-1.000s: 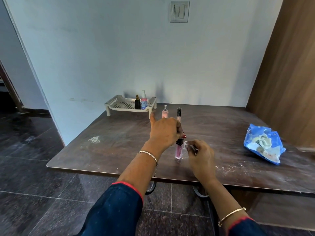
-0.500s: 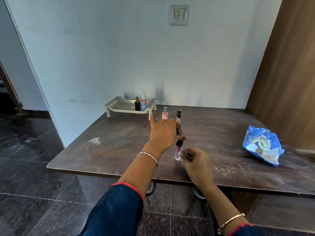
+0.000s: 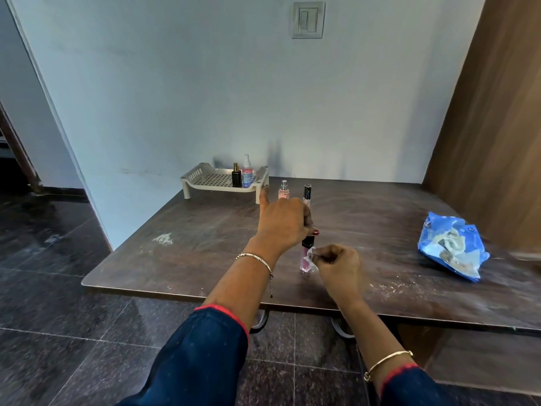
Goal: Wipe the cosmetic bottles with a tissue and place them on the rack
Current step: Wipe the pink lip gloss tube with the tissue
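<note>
Your left hand grips the black cap of a pink lip gloss tube, thumb and curled fingers around it while the index finger sticks out straight. The tube stands upright with its base on the brown surface, near the front edge. Your right hand pinches a small white tissue and presses it against the right side of the tube's pink body, just below the cap.

Behind your left hand's knuckles a second slim black-capped tube rises upright; its base is hidden. Just left of it stands a small pink spray bottle, on the surface beside the rack's right corner. The cream perforated rack sits at the back left against the wall and holds a black perfume bottle and a clear spray bottle, side by side at its right end. A blue tissue packet lies well apart on the right.
</note>
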The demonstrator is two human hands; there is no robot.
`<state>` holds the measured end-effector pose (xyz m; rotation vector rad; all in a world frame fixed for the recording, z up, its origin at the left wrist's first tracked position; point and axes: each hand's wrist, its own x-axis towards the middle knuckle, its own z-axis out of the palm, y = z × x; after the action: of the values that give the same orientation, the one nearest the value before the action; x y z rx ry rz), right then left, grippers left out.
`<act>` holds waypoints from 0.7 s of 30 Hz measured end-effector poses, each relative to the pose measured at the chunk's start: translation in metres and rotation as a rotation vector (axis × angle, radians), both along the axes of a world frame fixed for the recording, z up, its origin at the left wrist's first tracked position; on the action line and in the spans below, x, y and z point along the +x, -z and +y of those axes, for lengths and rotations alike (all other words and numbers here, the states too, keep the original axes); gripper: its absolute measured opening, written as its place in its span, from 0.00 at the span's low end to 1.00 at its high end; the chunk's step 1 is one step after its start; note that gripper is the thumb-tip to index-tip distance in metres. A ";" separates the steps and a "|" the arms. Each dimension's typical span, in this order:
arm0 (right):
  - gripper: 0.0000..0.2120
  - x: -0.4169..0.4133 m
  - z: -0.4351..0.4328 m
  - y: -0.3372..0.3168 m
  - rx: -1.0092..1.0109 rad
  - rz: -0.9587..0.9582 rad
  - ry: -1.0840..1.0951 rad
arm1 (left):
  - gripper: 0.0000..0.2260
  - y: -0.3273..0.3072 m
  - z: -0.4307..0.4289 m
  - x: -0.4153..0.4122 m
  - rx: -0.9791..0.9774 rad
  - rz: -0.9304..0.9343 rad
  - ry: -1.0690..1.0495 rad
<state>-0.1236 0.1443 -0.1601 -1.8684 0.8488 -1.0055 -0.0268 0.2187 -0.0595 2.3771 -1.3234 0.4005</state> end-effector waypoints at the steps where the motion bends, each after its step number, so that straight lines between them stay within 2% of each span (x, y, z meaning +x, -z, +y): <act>1: 0.10 -0.001 0.000 0.002 -0.019 0.026 0.002 | 0.05 0.000 0.000 0.000 0.000 0.001 -0.001; 4: 0.05 -0.003 0.000 0.004 -0.068 0.099 0.000 | 0.05 0.000 0.001 0.001 0.000 0.007 -0.003; 8: 0.02 -0.008 0.003 0.007 -0.137 0.246 0.027 | 0.05 -0.001 -0.001 0.001 0.018 0.010 -0.001; 12: 0.01 -0.010 0.006 0.009 -0.229 0.304 0.044 | 0.06 -0.002 0.000 0.001 0.037 0.018 0.003; 16: 0.02 -0.013 -0.005 -0.006 -0.159 0.432 -0.079 | 0.05 -0.001 -0.001 0.000 0.030 0.016 0.004; 18: 0.04 -0.016 -0.010 -0.015 -0.122 0.360 -0.051 | 0.05 0.000 -0.001 0.001 0.020 0.010 -0.003; 21: 0.06 -0.015 -0.005 -0.024 -0.031 0.046 -0.005 | 0.06 0.002 -0.003 0.003 0.013 0.012 -0.008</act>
<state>-0.1388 0.1396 -0.1362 -1.9255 0.8591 -0.9811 -0.0237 0.2160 -0.0620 2.3926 -1.3157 0.3801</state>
